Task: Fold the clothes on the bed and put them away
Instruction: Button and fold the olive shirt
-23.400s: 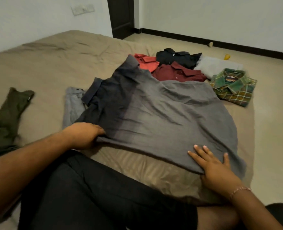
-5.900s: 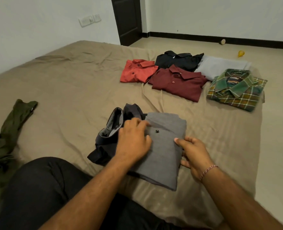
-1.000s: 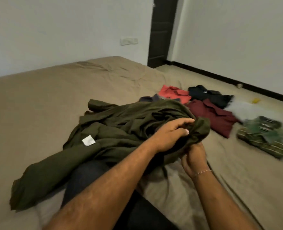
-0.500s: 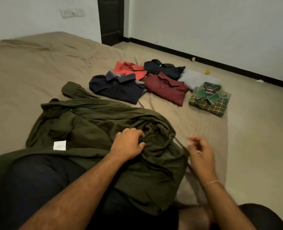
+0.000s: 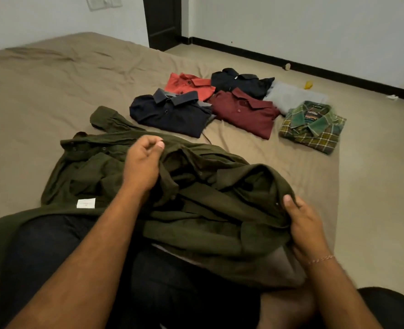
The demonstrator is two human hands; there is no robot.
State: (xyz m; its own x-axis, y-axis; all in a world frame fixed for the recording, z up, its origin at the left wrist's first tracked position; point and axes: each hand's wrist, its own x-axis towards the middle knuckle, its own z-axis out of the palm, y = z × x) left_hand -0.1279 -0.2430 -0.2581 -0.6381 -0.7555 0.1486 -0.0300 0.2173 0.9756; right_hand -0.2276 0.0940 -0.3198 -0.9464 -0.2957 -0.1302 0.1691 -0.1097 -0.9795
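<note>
A crumpled olive green shirt (image 5: 208, 198) lies on the bed (image 5: 54, 91) and over my lap, its white label (image 5: 86, 203) showing at the left. My left hand (image 5: 144, 162) sits on the shirt's middle, fingers curled and thumb against them, holding a raised fold of cloth. At the shirt's right edge my right hand (image 5: 305, 224) grips the fabric, thumb on top. Beyond lie folded shirts: navy (image 5: 170, 112), orange (image 5: 189, 84), black (image 5: 241, 83), maroon (image 5: 243, 110), grey (image 5: 291, 96) and green plaid (image 5: 312, 127).
The bed's right edge meets a beige floor (image 5: 374, 162). A small yellow object (image 5: 309, 84) and scraps lie near the black skirting. A dark door (image 5: 163, 20) stands at the back. My dark-trousered legs (image 5: 54, 257) fill the lower part of the view.
My right hand, free half a second ago, now grips the olive shirt's right edge. My left hand has shifted up along the shirt. The navy shirt lies folded beside the others.
</note>
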